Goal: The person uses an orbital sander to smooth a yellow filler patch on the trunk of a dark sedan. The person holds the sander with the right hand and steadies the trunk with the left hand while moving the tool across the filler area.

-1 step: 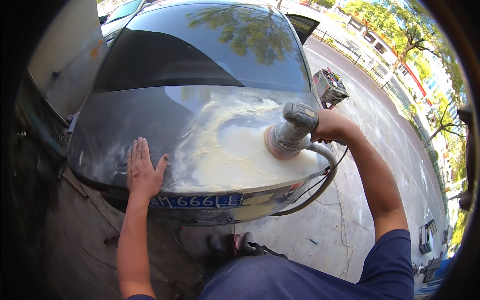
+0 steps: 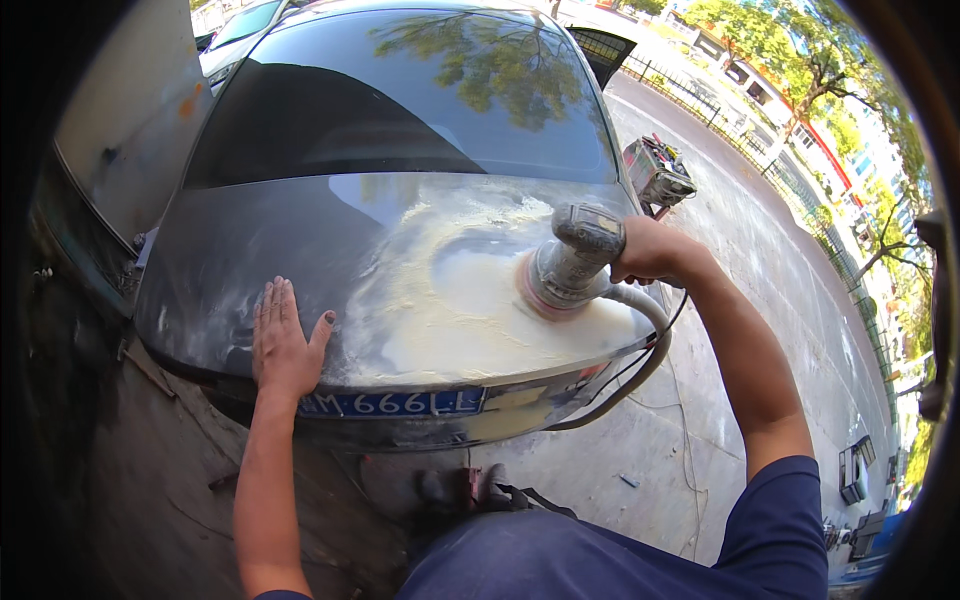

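Observation:
My left hand [image 2: 287, 345] lies flat on the dark trunk lid [image 2: 215, 265] of a car, fingers stretched forward and thumb apart. On the right side of the lid, my right hand [image 2: 650, 250] is closed round the handle of a dusty grey power sander [image 2: 570, 262]. The sander's round pad rests, slightly tilted, on a cream-coloured filler patch [image 2: 430, 335]. Pale dust and smears surround that patch. From the sander a grey hose [image 2: 658, 350] and a thin dark cable curve down past the car's rear corner.
Below the lid edge is a blue licence plate [image 2: 400, 402]. A cart with tools [image 2: 660, 170] stands right of the car, near an open car door [image 2: 603, 52]. A pale panel [image 2: 130, 130] rises at the left. A thin cord [image 2: 683, 430] trails over the concrete floor.
My right hand and the sander have shifted slightly left across the filler patch. My left hand stays in place on the lid.

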Motion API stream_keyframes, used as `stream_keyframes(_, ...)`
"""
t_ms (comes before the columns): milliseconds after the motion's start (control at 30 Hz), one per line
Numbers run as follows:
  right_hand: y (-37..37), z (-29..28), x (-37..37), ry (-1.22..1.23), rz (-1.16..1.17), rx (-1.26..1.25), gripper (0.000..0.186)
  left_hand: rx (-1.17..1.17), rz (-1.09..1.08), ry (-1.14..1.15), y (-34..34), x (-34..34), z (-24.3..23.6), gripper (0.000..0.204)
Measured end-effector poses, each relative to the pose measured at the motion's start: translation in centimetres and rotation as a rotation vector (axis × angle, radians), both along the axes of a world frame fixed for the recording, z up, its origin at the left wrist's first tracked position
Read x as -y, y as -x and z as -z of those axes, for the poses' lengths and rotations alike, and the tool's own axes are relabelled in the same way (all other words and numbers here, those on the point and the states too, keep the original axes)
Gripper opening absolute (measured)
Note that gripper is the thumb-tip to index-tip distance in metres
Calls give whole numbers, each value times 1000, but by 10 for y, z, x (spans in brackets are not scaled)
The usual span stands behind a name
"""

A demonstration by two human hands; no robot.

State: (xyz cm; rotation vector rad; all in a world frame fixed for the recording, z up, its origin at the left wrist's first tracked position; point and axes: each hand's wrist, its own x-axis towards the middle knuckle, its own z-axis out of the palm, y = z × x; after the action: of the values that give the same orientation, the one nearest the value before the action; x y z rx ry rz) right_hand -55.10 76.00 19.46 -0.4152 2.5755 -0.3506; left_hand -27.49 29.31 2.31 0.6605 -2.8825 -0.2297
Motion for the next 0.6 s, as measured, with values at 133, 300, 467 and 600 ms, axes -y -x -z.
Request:
stream_keyframes(133,-3,1,20,-39,-48,26,15,-19,21,0,-3,0,-3,99)
stream_keyframes(300,1,-8,-8,-35,89,8,15,-10,12,12,-2,2,1,99)
stream_keyframes(467,4,-7,-9,-59,43,-14,14,1,-5,20,1,0,1,99)
stream_keyframes(600,-2,-1,17,-11,-41,22,16,20,-3,-10,0,-1,-4,99)
